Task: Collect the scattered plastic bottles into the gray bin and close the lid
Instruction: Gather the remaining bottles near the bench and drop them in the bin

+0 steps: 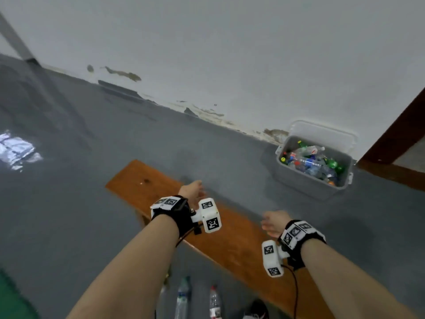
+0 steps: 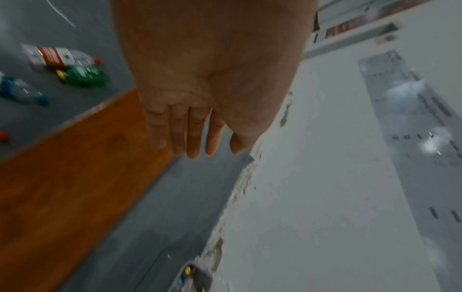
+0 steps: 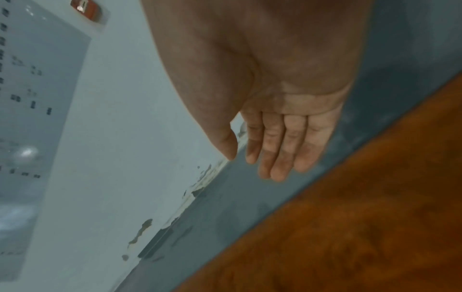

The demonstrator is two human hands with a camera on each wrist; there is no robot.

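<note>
The gray bin (image 1: 308, 183) stands on the floor against the white wall at the right, its clear lid (image 1: 322, 132) leaning open on the wall, with several plastic bottles (image 1: 312, 161) piled inside. Two clear bottles (image 1: 184, 295) (image 1: 215, 300) lie on the floor near my feet. More bottles lie on the floor in the left wrist view: a red-and-white labelled one (image 2: 57, 56), a green one (image 2: 82, 76) and a blue-capped one (image 2: 22, 91). My left hand (image 1: 195, 192) (image 2: 200, 142) and right hand (image 1: 273, 223) (image 3: 275, 158) hover empty over the bench, fingers straight.
A long orange wooden bench (image 1: 230, 240) runs diagonally between me and the bin. A dark brown door frame (image 1: 395, 137) stands right of the bin. The wall's base has peeling paint (image 1: 207, 111). My dark shoe (image 1: 256, 309) shows at the bottom edge.
</note>
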